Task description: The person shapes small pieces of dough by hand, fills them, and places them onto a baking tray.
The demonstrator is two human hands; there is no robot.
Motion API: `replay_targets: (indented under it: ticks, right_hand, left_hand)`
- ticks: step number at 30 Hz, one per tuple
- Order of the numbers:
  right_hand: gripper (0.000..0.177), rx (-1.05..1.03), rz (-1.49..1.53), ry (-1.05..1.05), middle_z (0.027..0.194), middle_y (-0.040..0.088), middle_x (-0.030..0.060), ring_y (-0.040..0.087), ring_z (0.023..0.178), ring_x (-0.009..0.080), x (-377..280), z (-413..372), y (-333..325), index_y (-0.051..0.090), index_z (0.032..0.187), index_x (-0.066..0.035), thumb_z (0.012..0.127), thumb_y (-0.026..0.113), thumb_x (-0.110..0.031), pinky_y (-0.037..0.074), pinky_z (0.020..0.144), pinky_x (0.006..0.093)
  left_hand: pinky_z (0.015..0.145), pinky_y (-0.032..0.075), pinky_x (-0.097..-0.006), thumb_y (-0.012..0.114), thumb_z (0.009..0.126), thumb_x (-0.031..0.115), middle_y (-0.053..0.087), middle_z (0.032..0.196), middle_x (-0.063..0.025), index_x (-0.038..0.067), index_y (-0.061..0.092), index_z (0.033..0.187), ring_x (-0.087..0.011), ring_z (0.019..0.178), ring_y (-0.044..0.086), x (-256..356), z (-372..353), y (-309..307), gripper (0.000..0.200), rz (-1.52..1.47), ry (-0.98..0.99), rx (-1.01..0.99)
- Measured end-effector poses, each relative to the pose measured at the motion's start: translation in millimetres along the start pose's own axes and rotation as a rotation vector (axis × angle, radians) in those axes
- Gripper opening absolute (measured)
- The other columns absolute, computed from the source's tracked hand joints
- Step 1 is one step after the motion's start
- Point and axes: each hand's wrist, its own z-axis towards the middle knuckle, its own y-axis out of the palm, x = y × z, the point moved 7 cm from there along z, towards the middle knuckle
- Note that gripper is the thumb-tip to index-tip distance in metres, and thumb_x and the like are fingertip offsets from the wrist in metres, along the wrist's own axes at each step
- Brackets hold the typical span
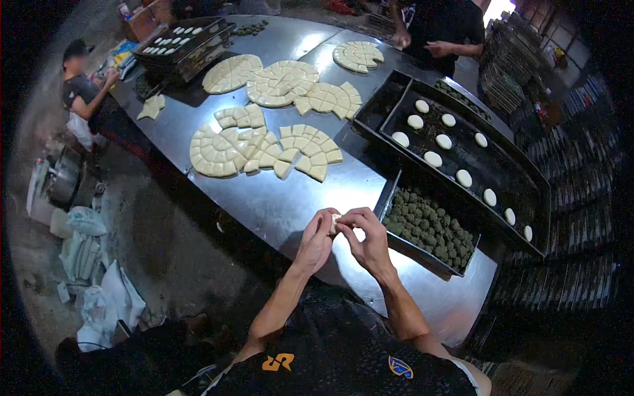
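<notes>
A small pale piece of dough (335, 224) is pinched between the fingertips of both my hands above the near edge of the metal table (343, 195). My left hand (316, 243) grips it from the left, fingers curled. From the right, my right hand (368, 243) closes thumb and fingers on it; the fingers partly hide the dough. Just right of my right hand is a metal tray (422, 254) holding many dark green filling balls (432, 224). Ahead of my hands lie flat dough sheets cut into pieces (221, 150), with a second cut group (312, 150) beside them.
A large black baking tray (492, 168) with several white dough rounds (444, 142) stands right. More cut dough (284, 84) lies farther back. Stacked trays (181, 49) stand far left. One person (86, 92) is at the left edge, another (446, 33) at the far side.
</notes>
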Motion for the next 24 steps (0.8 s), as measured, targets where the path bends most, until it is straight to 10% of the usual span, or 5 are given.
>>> replay_targets:
  ticks: [9, 13, 16, 21, 24]
  right_hand:
    - [0.013, -0.024, -0.097, 0.078, 0.079, 0.062, 0.0109, 0.062, 0.072, 0.021, 18, -6, 10, 0.068, 0.089, -0.002, 0.076, 0.072, 0.001, 0.05, 0.064, 0.0304]
    - [0.012, -0.073, -0.086, 0.376, 0.08, 0.059, 0.0107, 0.056, 0.078, 0.0283, 153, -70, 56, 0.069, 0.081, -0.003, 0.081, 0.069, -0.015, 0.048, 0.069, 0.0385]
    - [0.025, -0.281, -0.615, 0.103, 0.107, 0.056, 0.0165, 0.047, 0.102, 0.0341, 115, -33, 38, 0.072, 0.088, -0.005, 0.08, 0.071, -0.029, 0.045, 0.081, 0.0413]
    - [0.042, 0.135, -0.477, 0.1, 0.108, 0.05, 0.0198, 0.043, 0.104, 0.0351, 34, 50, -2, 0.058, 0.116, -0.005, 0.088, 0.06, -0.036, 0.035, 0.09, 0.0472]
    - [0.04, 0.002, -0.729, 0.094, 0.1, 0.049, 0.0205, 0.046, 0.097, 0.0375, 140, -2, 94, 0.057, 0.11, -0.004, 0.089, 0.053, -0.038, 0.034, 0.088, 0.051]
  left_hand:
    - [0.083, 0.04, -0.0241, 0.052, 0.098, 0.018, 0.052, 0.099, -0.0017, 0.003, 0.048, 0.119, -0.0088, 0.092, 0.048, 5, 3, -30, 0.026, 0.23, 0.166, 0.095]
    - [0.089, 0.037, -0.0218, 0.056, 0.096, 0.019, 0.052, 0.102, -0.002, 0.003, 0.048, 0.125, -0.008, 0.095, 0.046, 50, -3, -65, 0.034, 0.342, 0.254, 0.323]
    - [0.108, 0.033, -0.0359, 0.052, 0.097, 0.017, 0.049, 0.122, -0.0063, 0.003, 0.048, 0.123, -0.0164, 0.116, 0.047, 73, -16, -83, 0.03, 0.309, 0.302, 0.335]
    - [0.102, 0.037, -0.0319, 0.054, 0.097, 0.019, 0.053, 0.114, -0.0029, 0.004, 0.055, 0.115, -0.0128, 0.109, 0.049, 80, -42, -104, 0.024, 0.306, 0.323, 0.465]
    - [0.101, 0.04, -0.0356, 0.051, 0.098, 0.019, 0.055, 0.112, -0.0025, 0.007, 0.057, 0.111, -0.0139, 0.108, 0.051, 71, -46, -126, 0.019, 0.32, 0.262, 0.543]
